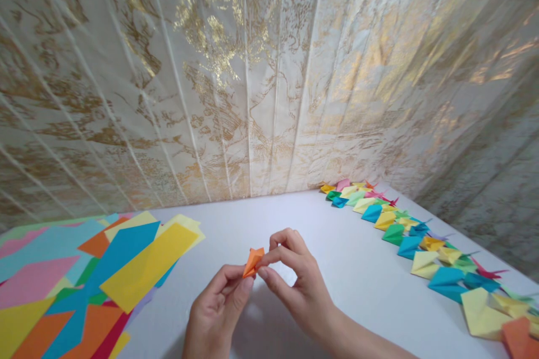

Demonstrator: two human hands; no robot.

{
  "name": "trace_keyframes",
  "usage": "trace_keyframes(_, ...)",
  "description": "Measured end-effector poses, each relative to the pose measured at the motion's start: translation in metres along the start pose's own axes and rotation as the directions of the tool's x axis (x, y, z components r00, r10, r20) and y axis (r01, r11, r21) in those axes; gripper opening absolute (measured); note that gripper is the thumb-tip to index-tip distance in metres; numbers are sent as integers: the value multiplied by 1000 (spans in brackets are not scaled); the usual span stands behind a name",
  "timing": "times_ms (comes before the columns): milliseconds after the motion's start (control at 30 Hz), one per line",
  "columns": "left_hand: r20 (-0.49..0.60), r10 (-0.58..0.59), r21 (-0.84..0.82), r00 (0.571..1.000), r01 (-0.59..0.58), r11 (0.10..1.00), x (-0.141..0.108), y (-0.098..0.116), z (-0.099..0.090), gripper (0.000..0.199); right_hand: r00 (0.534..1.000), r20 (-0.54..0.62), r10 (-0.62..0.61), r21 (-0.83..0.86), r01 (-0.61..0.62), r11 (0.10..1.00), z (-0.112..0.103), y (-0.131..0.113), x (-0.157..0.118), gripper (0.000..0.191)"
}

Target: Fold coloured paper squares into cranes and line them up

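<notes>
A small folded orange paper piece [253,262] is held up above the white table, in the lower middle of the head view. My left hand [219,305] pinches its lower end between thumb and fingers. From the right, my right hand [295,275] grips its side with thumb and forefinger, the other fingers curled above. The paper narrows toward the left thumb and has pointed flaps at the top. Its finer folds are too small to make out.
Loose coloured paper sheets, a yellow sheet [149,266] on top, lie spread at the left. Along the right edge of the white table [362,291] run rows of folded paper pieces [406,247]. A gold-patterned curtain [248,78] hangs behind the table.
</notes>
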State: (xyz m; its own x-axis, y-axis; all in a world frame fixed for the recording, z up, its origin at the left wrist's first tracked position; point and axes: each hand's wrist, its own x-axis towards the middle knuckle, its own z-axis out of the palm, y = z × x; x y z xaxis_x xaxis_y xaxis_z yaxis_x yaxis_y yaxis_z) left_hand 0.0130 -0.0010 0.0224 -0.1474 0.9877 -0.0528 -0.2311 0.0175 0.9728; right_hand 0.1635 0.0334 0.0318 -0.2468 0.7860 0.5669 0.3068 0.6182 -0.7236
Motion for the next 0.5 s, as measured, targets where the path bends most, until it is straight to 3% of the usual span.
trace_keyframes(167, 21, 17, 4, 1000, -17, 1000, 0, -2, 0, 40, 989, -17, 144, 124, -141, 982, 2, -5, 1, 16)
trace_keyframes(500, 45, 32, -23, 998, -31, 999, -1, -5, -1, 35, 989, -44, 139, 157, -131, 979, 8, -7, -2, 13)
